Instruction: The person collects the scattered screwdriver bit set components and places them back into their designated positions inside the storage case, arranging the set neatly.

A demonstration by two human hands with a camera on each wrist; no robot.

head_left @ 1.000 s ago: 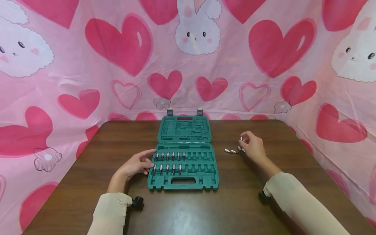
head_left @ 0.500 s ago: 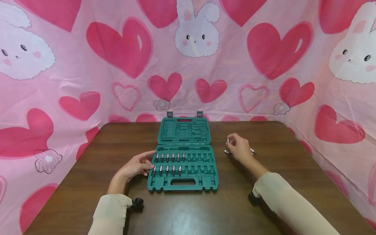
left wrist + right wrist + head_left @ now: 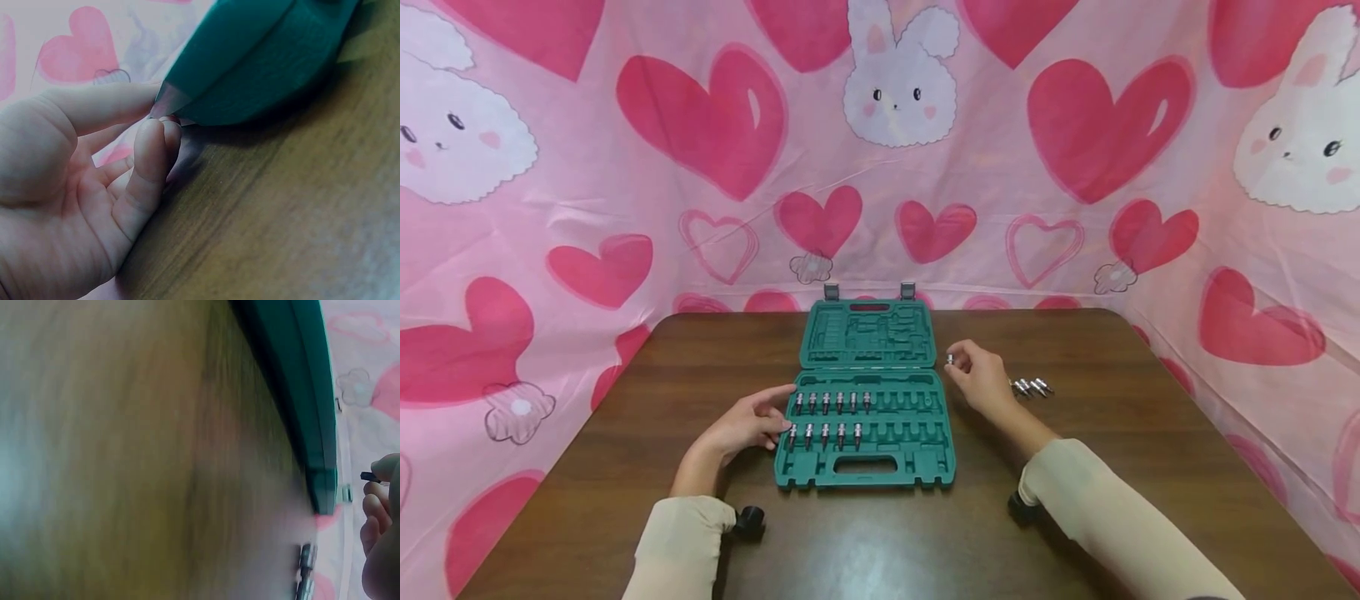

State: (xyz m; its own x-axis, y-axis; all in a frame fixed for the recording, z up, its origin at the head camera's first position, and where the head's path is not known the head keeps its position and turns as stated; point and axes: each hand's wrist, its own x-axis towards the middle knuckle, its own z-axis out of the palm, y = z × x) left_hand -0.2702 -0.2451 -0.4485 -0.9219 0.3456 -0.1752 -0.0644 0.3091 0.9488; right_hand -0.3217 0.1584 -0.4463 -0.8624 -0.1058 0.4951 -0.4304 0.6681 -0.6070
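Observation:
A green plastic socket case (image 3: 867,479) lies unfolded on the table, its lower half nearest the person. Two rows of chrome bit sockets (image 3: 825,433) with dark tips fill the left part of its slots. My left hand (image 3: 745,427) holds the left edge of the case, thumb and finger at the rim (image 3: 169,103). Beyond the right side of the case, my right hand (image 3: 985,383) pinches a bit socket (image 3: 951,358) between thumb and fingertips. Its dark tip (image 3: 369,477) sticks out in the right wrist view. The fingertips behind it are partly hidden.
Several loose bit sockets (image 3: 1033,387) lie on the brown table (image 3: 857,550), right of the right hand. The case lid (image 3: 868,333) lies back with two latches up. A pink heart-patterned cloth (image 3: 715,150) hangs behind and at both sides.
My right hand has lifted off the loose pieces and moved left towards the case with one bit socket, uncovering the others on the table. My left hand has stayed at the case edge.

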